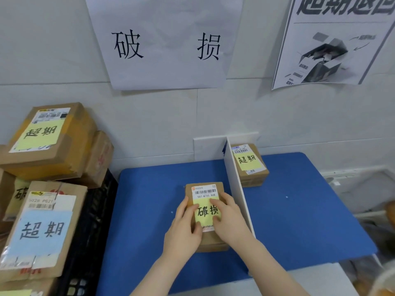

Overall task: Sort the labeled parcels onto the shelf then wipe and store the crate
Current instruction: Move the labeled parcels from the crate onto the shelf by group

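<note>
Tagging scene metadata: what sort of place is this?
Likely a parcel depot's sorting corner: barcode-labeled cardboard parcels with handwritten sticky notes, a 破损 wall sign above a blue shelf split by a white divider, a black crate piled with more.

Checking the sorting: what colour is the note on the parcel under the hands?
The note is pale yellow with black writing; head view.

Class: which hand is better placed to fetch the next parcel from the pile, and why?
Probably the left hand: it rests nearer the pile, while the right hand sits beside the white divider.
</note>
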Motion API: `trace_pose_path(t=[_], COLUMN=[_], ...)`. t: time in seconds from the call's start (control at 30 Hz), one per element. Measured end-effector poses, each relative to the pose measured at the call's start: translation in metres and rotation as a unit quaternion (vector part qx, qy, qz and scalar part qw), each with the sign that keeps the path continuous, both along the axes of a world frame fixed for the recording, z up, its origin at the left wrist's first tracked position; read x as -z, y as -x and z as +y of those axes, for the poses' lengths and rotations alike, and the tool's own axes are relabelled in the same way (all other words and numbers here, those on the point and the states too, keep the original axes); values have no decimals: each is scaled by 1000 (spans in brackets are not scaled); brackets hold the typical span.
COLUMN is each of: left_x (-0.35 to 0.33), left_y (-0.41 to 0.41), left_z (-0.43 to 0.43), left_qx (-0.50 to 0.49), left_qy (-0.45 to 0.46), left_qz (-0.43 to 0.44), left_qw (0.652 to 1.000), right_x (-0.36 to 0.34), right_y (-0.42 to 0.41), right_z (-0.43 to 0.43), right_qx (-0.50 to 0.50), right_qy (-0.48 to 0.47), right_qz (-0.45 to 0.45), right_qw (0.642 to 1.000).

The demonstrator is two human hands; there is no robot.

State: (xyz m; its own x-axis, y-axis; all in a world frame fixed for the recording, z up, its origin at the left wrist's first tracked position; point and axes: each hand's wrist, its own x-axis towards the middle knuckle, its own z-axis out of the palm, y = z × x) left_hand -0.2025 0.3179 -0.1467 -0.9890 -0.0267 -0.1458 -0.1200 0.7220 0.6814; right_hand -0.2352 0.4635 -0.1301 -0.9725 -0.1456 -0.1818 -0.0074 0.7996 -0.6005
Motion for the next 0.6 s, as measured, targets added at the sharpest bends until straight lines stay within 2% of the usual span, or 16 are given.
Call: trace_pose_path(t=[0.27,0.6], left_x=[7,9], left_y=[60,121], left_z=[4,20], left_qx=[21,2], left_qy=[-39,-61], left_qz=[-9,-6], left_qw=[999,998], right_x=[-4,-14], right_y=[64,127], right_z=[6,2], right_qx=[-14,-21], right_qy=[-30,-51], right_qz=[-24,-21], right_qw=[999,998])
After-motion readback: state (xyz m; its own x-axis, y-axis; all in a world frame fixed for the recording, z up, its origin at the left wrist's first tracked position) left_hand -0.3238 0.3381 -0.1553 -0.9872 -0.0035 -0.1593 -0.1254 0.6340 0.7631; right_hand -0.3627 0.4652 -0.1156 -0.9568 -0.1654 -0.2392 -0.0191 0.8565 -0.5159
